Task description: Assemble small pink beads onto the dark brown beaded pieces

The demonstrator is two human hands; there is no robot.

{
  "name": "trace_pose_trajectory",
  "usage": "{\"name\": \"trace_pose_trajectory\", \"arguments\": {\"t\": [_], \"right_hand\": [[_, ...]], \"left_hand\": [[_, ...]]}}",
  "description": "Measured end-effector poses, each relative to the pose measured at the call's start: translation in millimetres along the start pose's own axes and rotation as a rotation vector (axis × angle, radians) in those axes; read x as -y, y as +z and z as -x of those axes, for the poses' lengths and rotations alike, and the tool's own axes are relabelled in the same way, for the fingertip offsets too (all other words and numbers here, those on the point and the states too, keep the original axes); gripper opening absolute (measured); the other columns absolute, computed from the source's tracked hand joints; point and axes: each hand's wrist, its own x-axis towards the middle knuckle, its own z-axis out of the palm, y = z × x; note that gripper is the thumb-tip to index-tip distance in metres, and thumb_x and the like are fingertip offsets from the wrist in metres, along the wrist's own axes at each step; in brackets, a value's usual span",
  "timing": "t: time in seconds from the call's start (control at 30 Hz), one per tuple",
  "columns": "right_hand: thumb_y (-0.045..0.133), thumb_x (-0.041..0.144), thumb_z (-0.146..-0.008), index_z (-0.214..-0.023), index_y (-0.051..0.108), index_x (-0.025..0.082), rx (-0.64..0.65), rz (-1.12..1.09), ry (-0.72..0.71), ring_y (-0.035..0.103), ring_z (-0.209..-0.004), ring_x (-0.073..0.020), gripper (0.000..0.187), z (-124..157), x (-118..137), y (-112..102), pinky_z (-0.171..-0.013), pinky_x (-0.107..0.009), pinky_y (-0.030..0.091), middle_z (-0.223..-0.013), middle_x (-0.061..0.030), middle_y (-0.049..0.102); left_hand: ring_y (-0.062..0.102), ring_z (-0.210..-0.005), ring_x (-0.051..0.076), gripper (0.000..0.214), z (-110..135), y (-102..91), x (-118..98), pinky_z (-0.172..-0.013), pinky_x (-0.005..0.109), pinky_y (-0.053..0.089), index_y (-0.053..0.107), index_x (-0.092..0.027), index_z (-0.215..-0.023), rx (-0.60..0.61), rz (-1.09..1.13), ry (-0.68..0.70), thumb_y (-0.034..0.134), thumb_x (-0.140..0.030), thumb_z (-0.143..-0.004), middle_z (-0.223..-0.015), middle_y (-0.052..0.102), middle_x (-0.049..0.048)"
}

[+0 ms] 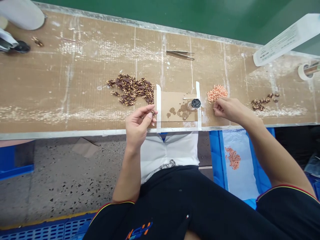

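My left hand point(140, 123) is closed in a pinch at the left white tape strip point(158, 103), on a small brown-and-gold part point(153, 113) mostly covered by the fingertips. Just beyond it lies a heap of similar brown-and-gold parts point(132, 88). My right hand point(226, 109) has its fingers pressed together at the near edge of a pile of small orange pieces point(217, 92); anything inside them is hidden. Between my hands is a stained cardboard sheet point(172, 103), with a small round pot of black stuff point(196, 103) and a cotton swab point(188, 98) on it.
Tweezers point(180, 54) lie farther back on the cardboard-covered bench point(100, 60). A smaller group of brown-and-gold parts point(262, 102) is at the right. A white bottle point(287, 40) leans at back right. Below the bench, a blue bin point(217, 156) holds more orange pieces point(233, 158).
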Motion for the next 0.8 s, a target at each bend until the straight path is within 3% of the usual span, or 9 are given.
{"name": "trace_pose_trajectory", "arguments": {"t": [0.27,0.4,0.57,0.8], "right_hand": [[0.06,0.011,-0.085,-0.067,0.044,0.027,0.062,0.111,0.032,0.054,-0.057,-0.0228,0.029,-14.2,9.2,-3.5,-0.06,-0.037,0.033,-0.063,-0.0083,0.061],[0.056,0.015,-0.086,-0.077,0.051,0.027,-0.045,0.06,0.043,0.058,-0.064,-0.0244,0.015,-2.4,8.4,7.2,-0.063,-0.037,0.039,-0.075,-0.009,0.066],[0.054,0.02,-0.092,-0.082,0.04,0.03,-0.183,-0.065,0.06,0.064,-0.08,-0.0277,0.019,9.2,6.8,25.6,-0.074,-0.038,0.049,-0.084,-0.0084,0.066],[0.054,0.022,-0.092,-0.082,0.04,0.031,-0.209,-0.121,0.077,0.062,-0.079,-0.03,0.019,10.0,7.9,27.4,-0.075,-0.041,0.05,-0.081,-0.0082,0.063]], "left_hand": [[0.076,-0.064,0.012,0.022,3.7,2.9,4.8,-0.063,0.023,0.067,0.085,-0.02,-0.105,-0.033,-0.036,0.032,0.085,-0.034,-0.088,-0.083,0.08,0.003],[0.078,-0.067,0.013,0.02,5.7,4.9,3.0,-0.07,0.026,0.07,0.085,-0.02,-0.105,-0.029,-0.034,0.046,0.084,-0.033,-0.09,-0.091,0.084,0.0053],[0.075,-0.068,0.013,0.023,5.7,6.6,3.1,-0.068,0.027,0.068,0.086,-0.02,-0.105,-0.051,-0.071,0.037,0.085,-0.035,-0.087,-0.097,0.086,0.0068],[0.068,-0.067,0.012,0.017,3.8,6.5,5.7,-0.064,0.026,0.06,0.086,-0.026,-0.107,-0.128,-0.19,0.114,0.074,-0.024,-0.094,-0.089,0.08,0.0029]]}}
